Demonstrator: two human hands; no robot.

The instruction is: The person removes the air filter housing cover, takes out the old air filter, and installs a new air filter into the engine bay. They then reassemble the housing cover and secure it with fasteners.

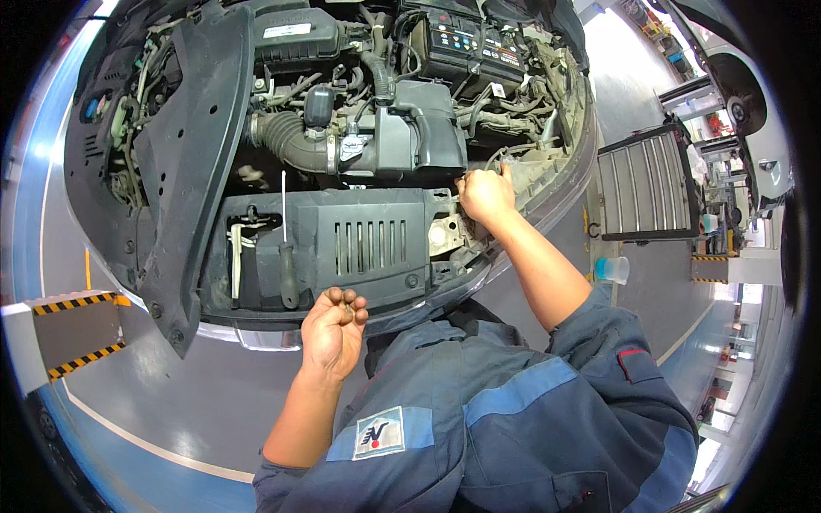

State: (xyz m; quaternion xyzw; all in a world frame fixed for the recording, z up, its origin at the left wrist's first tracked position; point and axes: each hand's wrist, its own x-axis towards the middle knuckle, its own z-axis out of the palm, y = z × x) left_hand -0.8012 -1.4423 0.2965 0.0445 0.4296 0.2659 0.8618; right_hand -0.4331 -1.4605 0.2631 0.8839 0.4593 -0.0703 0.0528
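Note:
My left hand [332,335] is raised palm up just in front of the car's front edge. Its fingers curl in against the thumb, around something small and dark that I cannot make out. My right hand [487,197] reaches into the engine bay, beside the right end of the black slotted front cover [312,248]. Its fingers are bent down and their tips are hidden; what they grip, if anything, does not show. A screwdriver [288,269] with a dark handle lies on the cover, its shaft pointing away from me. Beyond my right hand sits the black air intake box [428,128].
A black car battery [475,51] and a ribbed intake hose [291,141] fill the far engine bay. A long black trim panel [192,162] lies across the left side. To the right stand a grey tool cabinet [646,184] and a translucent cup [613,269]. A striped lift base [77,333] is at left.

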